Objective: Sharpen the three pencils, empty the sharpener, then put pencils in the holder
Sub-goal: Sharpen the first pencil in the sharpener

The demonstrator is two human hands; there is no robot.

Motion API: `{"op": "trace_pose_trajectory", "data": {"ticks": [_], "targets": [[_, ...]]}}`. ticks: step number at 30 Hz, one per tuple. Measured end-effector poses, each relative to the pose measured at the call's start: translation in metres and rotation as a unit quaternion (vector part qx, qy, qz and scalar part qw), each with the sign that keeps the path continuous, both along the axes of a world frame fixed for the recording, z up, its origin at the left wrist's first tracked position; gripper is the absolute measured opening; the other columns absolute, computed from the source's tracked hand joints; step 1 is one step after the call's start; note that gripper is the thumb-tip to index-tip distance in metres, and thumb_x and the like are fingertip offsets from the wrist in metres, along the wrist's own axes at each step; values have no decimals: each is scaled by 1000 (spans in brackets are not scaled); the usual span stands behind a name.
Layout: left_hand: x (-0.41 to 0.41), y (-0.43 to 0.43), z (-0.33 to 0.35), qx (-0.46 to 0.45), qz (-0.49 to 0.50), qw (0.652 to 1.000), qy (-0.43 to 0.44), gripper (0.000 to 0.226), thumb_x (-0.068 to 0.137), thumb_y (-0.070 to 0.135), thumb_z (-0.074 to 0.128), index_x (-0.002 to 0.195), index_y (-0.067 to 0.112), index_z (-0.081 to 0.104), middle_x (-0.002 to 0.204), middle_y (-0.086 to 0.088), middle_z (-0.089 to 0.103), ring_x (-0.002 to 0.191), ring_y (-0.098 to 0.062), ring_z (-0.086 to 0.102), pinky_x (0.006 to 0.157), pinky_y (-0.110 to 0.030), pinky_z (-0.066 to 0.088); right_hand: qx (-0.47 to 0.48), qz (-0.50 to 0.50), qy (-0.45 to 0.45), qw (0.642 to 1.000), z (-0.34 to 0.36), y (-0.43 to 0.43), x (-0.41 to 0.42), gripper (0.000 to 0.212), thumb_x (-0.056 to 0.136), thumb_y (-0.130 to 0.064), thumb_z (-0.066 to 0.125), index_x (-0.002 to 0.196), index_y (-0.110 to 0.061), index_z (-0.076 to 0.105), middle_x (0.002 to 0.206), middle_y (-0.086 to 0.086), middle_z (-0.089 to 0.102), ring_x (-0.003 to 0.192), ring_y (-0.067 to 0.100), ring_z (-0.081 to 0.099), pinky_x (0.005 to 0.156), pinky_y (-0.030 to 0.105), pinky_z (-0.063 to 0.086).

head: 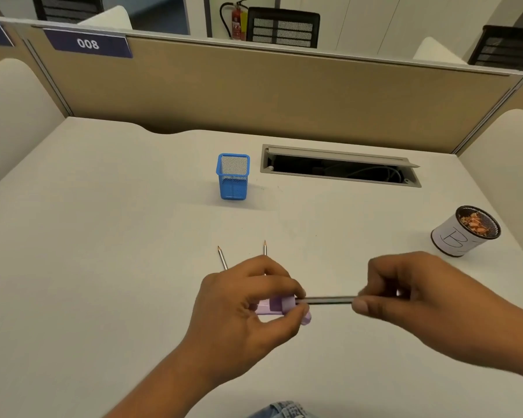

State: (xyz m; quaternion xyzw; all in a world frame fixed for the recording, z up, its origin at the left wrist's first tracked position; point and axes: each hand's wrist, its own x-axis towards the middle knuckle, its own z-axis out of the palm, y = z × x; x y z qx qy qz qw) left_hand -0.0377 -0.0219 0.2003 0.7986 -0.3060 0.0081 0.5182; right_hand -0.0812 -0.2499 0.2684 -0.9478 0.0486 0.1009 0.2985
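Here the left hand (pixel 248 300) grips a lilac sharpener (pixel 277 306) above the table (pixel 103 236), while the right hand (pixel 405 291) pinches a pencil (pixel 326 300) whose end sits in it. Two sharpened pencils (pixel 222 258) lie just beyond the left hand, tips toward 12 o'clock. A blue mesh holder (pixel 233 176) stands farther off at 12 o'clock; a cup of shavings (pixel 465 230) sits at 2 o'clock.

Blue holder (pixel 233 178) wire mesh; desk (pixel 103 236) matt, smooth.
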Motion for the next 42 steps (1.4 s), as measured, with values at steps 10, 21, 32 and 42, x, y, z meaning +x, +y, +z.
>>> {"op": "trace_pose_trajectory", "data": {"ticks": [10,21,32,42], "targets": [[-3,3,3,-86,6,979,186,6,74,28,77,71,29,72,68,14,65,47,-4,44,47,-14,34,-256,303,-393,829,-5,-17,5,19,88,-29,71,77,-13,75,69,0,69,51,25,56,42,33,44],[-12,1,-7,14,21,999,47,9,74,18,80,76,26,76,76,13,68,62,-3,62,54,-1,34,-11,39,6,999,-12,-4,-2,26,76,-60,67,80,-36,58,68,-29,62,56,1,51,53,21,37],[-8,-1,-2,-57,26,994,85,6,77,21,77,76,26,74,79,8,71,69,-17,68,46,-34,50,-217,250,-272,904,-7,-8,2,29,91,-48,59,70,-27,55,56,-10,59,44,13,46,38,25,35],[-3,0,-3,-34,19,995,93,6,76,20,78,75,24,73,76,8,70,69,-14,70,49,-22,45,-106,152,-100,978,1,-11,3,18,78,-49,72,87,-41,59,72,-20,65,62,5,59,50,15,45]]}}
